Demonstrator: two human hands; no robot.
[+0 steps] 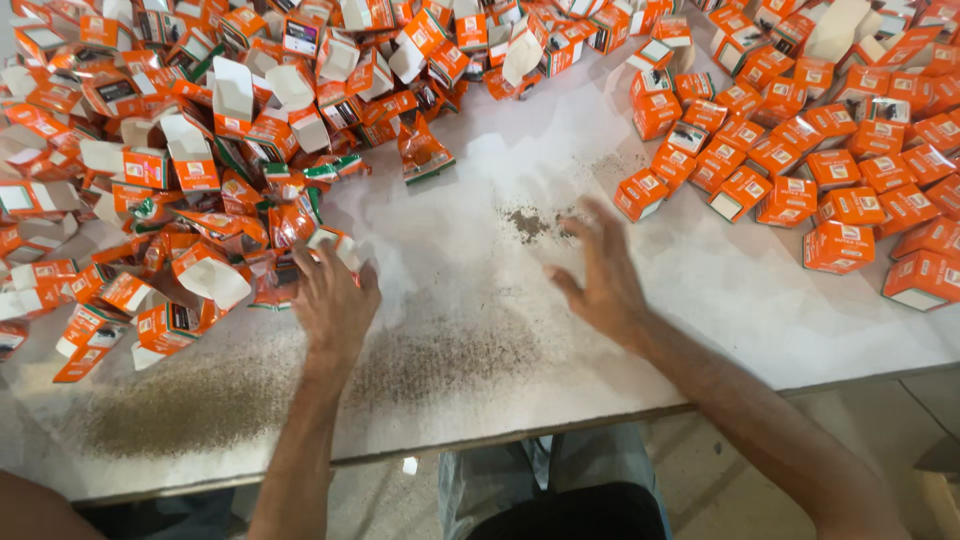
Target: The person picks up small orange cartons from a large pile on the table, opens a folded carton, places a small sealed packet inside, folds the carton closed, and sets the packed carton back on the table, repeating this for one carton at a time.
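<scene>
We have two bare hands over the white worktop [700, 300], which is dusted with dark powder. Our left hand [333, 300] rests at the edge of the heap of opened orange-and-white cardboard cartons [200, 130] and orange foil sachets [424, 152], its fingers [315, 262] curled into the pile; whether they clamp a piece we cannot tell. Our right hand [600, 275] hovers over bare board, blurred, fingers [605, 225] spread apart and holding nothing. To the right lie closed small orange cardboard boxes [800, 160], roughly forty in view, more cut off by the frame. The opened ones at left run to far more than we can count, well over fifty. We judge the work about midway: both piles are large, and neither side looks finished
</scene>
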